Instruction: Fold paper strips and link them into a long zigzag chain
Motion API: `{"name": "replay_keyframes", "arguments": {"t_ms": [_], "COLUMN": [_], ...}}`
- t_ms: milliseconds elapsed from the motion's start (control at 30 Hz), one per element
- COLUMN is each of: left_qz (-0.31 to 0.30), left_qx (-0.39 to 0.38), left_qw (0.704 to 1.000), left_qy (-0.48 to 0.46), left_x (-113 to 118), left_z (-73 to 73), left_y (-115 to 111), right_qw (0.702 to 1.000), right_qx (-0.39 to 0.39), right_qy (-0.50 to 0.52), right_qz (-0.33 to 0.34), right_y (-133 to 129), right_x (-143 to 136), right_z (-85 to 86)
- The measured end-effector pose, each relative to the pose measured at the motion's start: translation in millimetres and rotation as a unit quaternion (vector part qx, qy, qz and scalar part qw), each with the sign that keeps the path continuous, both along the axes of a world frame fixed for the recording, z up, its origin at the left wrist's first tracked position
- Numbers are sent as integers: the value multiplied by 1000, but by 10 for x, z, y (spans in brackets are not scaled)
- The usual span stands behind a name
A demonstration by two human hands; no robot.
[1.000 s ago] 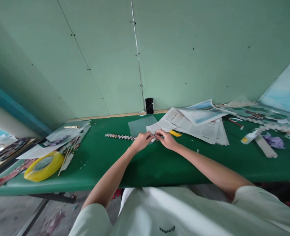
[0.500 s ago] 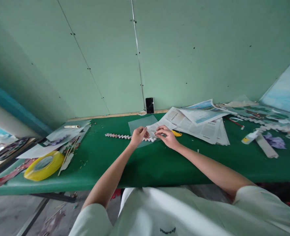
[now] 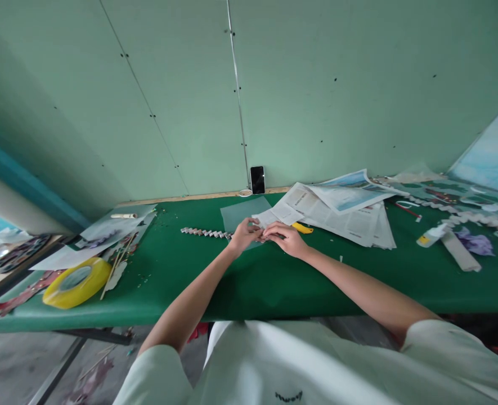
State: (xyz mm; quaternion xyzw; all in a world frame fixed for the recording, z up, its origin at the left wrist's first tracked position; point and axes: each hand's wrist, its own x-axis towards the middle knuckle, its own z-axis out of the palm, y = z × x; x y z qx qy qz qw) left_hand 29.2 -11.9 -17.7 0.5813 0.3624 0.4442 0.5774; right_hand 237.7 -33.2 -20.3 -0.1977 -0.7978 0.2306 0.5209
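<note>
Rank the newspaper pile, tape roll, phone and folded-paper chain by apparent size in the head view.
1. Newspaper pile
2. Tape roll, though nearness may enlarge it
3. Phone and folded-paper chain, unranked: too alike, and the left hand hides some of the chain

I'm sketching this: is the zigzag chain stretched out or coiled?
Stretched out: the zigzag chain lies nearly straight up to the left hand; beyond, I cannot tell.

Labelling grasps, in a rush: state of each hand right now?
Left hand: fingers curled at the zigzag strip; firm grip can't be told.
Right hand: fingers bent, tips by the left's; anything held is hidden.
</note>
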Motion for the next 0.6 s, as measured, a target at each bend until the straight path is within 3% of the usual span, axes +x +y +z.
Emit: {"name": "replay_keyframes", "arguments": {"t_ms": [300, 600], "left_qz": [114, 127], "left_qx": [56, 69], "left_qw": [992, 989], "left_qy": [14, 39], "left_x": [-13, -2], "left_z": [47, 82], "left_y": [15, -32], "right_qw": [998, 979], "right_qx": [-35, -201], "right_qy": [-29, 1], "right_qz": [-47, -43], "right_y": [42, 111], "right_x": [-6, -17], "right_z": [-22, -108]}}
